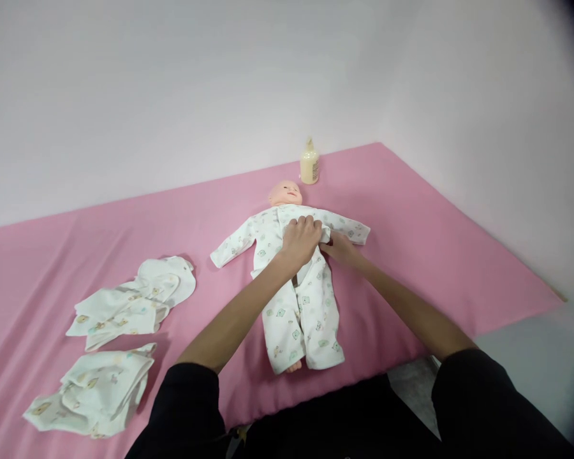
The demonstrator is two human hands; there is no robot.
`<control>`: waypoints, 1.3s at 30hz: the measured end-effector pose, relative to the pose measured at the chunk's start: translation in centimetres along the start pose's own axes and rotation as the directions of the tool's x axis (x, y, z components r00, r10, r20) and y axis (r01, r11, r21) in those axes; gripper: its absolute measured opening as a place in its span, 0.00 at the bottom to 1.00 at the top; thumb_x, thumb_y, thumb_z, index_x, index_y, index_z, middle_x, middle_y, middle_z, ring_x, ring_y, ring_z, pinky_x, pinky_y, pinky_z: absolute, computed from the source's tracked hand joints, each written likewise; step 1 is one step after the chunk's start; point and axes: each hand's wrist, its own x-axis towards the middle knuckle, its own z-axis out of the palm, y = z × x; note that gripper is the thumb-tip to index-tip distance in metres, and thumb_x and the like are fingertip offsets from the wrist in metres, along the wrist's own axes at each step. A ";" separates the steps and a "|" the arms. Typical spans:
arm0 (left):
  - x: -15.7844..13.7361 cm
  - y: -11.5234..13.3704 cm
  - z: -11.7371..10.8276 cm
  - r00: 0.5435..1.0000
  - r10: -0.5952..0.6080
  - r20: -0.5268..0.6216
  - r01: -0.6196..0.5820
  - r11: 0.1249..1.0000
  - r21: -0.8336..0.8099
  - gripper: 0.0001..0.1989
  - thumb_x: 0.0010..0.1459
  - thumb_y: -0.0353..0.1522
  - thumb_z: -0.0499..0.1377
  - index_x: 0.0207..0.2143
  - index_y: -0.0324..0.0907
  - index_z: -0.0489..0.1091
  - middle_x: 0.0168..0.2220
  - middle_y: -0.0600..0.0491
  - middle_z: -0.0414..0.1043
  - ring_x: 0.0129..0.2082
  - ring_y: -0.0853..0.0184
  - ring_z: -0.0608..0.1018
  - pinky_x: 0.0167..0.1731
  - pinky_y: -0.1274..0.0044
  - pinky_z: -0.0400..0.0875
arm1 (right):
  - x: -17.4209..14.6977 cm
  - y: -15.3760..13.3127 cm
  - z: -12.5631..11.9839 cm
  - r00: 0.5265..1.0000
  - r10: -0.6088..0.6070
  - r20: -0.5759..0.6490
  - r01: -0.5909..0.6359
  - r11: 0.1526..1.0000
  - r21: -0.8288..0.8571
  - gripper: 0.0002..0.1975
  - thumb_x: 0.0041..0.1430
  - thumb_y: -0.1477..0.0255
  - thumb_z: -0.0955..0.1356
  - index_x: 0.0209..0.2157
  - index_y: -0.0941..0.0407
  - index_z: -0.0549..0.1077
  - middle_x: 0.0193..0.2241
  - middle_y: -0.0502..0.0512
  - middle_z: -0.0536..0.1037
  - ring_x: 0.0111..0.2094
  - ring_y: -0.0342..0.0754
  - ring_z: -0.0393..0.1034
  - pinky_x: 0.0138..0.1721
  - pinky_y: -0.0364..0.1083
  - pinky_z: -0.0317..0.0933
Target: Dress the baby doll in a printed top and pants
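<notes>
A baby doll lies on its back, wearing a white printed romper with long sleeves spread out to both sides. My left hand is closed at the chest, its fingers gripping the front of the romper. Beside it, my right hand pinches the edge of the cloth at the doll's side. Below my hands the front of the garment gapes a little. A few toes show at one leg cuff; the doll's hands are hidden in the sleeves.
A pink sheet covers the table. Behind the doll's head stands a pump bottle of pale yellow liquid. Crumpled printed baby clothes lie to the left, with another folded garment nearer me. White walls rise behind and right.
</notes>
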 end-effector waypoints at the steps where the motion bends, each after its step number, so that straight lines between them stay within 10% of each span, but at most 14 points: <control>1: 0.3 0.1 0.0 1.000 -0.004 0.024 0.004 1.000 0.003 0.12 0.60 0.25 0.56 0.46 0.32 0.68 0.42 0.41 0.70 0.43 0.55 0.74 0.38 0.69 0.64 | 0.2 -0.1 0.1 1.000 -0.008 0.007 0.008 1.000 0.010 0.10 0.56 0.70 0.64 0.23 0.54 0.60 0.22 0.48 0.69 0.25 0.45 0.61 0.25 0.45 0.53; 18: -2.6 0.4 -0.4 0.976 0.208 -0.066 -0.212 0.976 -0.059 0.10 0.62 0.27 0.50 0.42 0.37 0.70 0.39 0.48 0.70 0.41 0.61 0.73 0.39 0.69 0.63 | 0.0 -1.1 2.1 0.978 -0.052 -0.203 -0.004 0.964 -0.267 0.05 0.49 0.76 0.64 0.30 0.53 0.64 0.30 0.55 0.76 0.31 0.52 0.68 0.29 0.47 0.54; 28: -10.4 -2.8 0.7 0.989 -0.053 -0.140 0.039 0.994 -0.100 0.20 0.65 0.36 0.54 0.56 0.37 0.63 0.49 0.43 0.67 0.47 0.57 0.71 0.44 0.67 0.68 | -5.5 0.5 0.3 0.987 -0.119 -0.107 0.053 0.875 -0.480 0.13 0.64 0.68 0.62 0.24 0.54 0.66 0.24 0.53 0.74 0.24 0.48 0.65 0.27 0.47 0.50; 34: -11.1 -2.5 1.7 0.969 -0.195 -0.149 0.177 0.976 -0.130 0.22 0.65 0.34 0.52 0.59 0.36 0.61 0.49 0.42 0.67 0.45 0.58 0.71 0.41 0.69 0.71 | -7.8 0.5 1.5 0.910 -0.377 0.172 0.392 0.646 -0.656 0.10 0.65 0.75 0.63 0.29 0.57 0.71 0.30 0.58 0.77 0.32 0.52 0.69 0.36 0.50 0.59; 39: -11.0 -1.7 1.4 0.921 -0.351 -0.173 0.328 0.933 -0.145 0.23 0.63 0.36 0.54 0.58 0.34 0.60 0.46 0.41 0.68 0.44 0.57 0.73 0.37 0.70 0.72 | -8.3 -0.7 1.0 0.925 -0.378 -0.049 0.264 0.729 -0.631 0.03 0.64 0.73 0.66 0.37 0.58 0.71 0.34 0.57 0.77 0.34 0.52 0.70 0.41 0.50 0.62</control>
